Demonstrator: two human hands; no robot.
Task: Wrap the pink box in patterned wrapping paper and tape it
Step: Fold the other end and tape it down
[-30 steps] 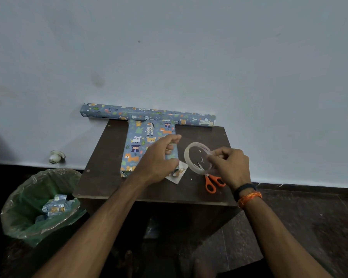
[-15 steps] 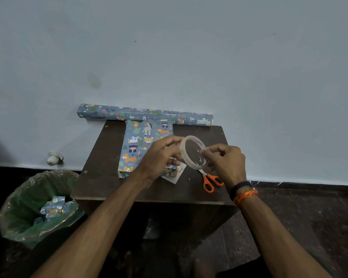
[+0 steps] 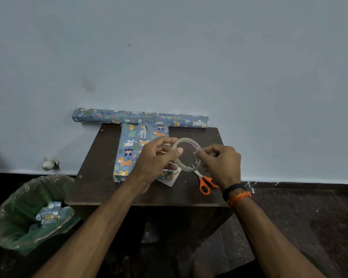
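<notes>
The box [image 3: 132,149] lies on the dark table [image 3: 92,177], fully covered in blue animal-patterned wrapping paper; no pink shows. Above its near right corner both hands hold a clear tape roll [image 3: 187,154]. My left hand [image 3: 156,159] pinches the roll's left rim between thumb and fingers. My right hand [image 3: 221,163] grips its right rim. A small paper scrap [image 3: 170,177] lies under the hands, partly hidden.
A roll of the same wrapping paper [image 3: 141,117] lies along the wall at the table's back edge. Orange-handled scissors [image 3: 205,182] rest on the table near my right wrist. A green-lined bin [image 3: 28,213] with paper scraps stands left of the table.
My left hand left the wrapped box and moved right to take the tape roll's rim. My right hand lifted the roll slightly toward it.
</notes>
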